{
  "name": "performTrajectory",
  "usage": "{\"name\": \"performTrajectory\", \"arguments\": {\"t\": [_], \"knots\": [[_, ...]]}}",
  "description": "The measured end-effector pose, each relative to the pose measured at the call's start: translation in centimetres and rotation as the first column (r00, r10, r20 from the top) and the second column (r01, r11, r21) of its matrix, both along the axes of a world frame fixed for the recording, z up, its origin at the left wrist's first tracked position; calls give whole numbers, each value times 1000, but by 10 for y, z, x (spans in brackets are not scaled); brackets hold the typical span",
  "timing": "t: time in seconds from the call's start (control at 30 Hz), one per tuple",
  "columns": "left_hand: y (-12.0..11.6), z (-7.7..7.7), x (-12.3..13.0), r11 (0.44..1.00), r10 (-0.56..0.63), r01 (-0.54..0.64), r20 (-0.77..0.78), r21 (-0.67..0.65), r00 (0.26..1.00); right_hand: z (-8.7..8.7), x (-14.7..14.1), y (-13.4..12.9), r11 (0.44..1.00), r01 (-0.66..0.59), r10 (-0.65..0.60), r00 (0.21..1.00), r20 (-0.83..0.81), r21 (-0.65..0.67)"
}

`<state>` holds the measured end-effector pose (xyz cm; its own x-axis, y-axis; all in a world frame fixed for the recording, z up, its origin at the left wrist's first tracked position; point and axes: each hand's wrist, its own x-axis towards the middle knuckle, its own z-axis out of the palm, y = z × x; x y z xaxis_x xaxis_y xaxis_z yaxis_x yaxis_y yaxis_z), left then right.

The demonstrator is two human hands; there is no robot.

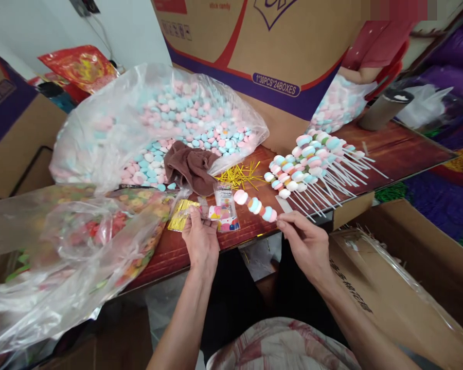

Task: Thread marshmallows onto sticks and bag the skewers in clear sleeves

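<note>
My right hand [306,241] pinches the stick end of a marshmallow skewer [255,205], which points up and left with pink, white, blue and orange pieces on it. My left hand [201,234] is closed on what looks like a small clear printed plastic bag [212,211]. Just left of those fingers lies a gold foil piece [179,215]. Printed clear bags [227,205] lie on the table between my hands. Several finished marshmallow skewers [308,164] are stacked at the right, their white sticks pointing toward me.
A big clear bag of loose marshmallows [154,113] spreads at the back, with a brown cloth [191,167] and gold twist ties [239,176] before it. Bagged colourful candies [111,226] lie left. Cardboard boxes [231,31] stand behind; another person's arm [353,75] is at back right.
</note>
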<state>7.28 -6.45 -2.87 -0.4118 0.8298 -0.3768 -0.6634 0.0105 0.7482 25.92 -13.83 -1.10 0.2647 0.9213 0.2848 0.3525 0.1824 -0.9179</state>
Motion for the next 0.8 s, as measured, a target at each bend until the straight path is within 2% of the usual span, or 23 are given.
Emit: {"name": "performTrajectory", "arguments": {"t": [0.13,0.33,0.47,0.6,0.7,0.8], "knots": [[2,-2,2,999,-11,11,-11,40,1000,2,-5,-16,996,-57,56,998,6,70],[1,3,7,994,-29,40,-116,97,993,-1,5,-16,986,-146,127,969,212,75],[2,1,7,980,4,46,-251,195,968,-1,10,-15,976,-219,206,936,287,14],[1,-11,10,980,21,62,-409,189,912,-3,3,-14,971,-238,225,943,247,22],[0,-16,15,983,26,51,-407,176,913,-5,-7,-15,976,-217,205,948,242,23],[-1,-16,19,982,57,11,-355,188,933,-5,-16,-16,981,-190,173,942,286,32]]}}
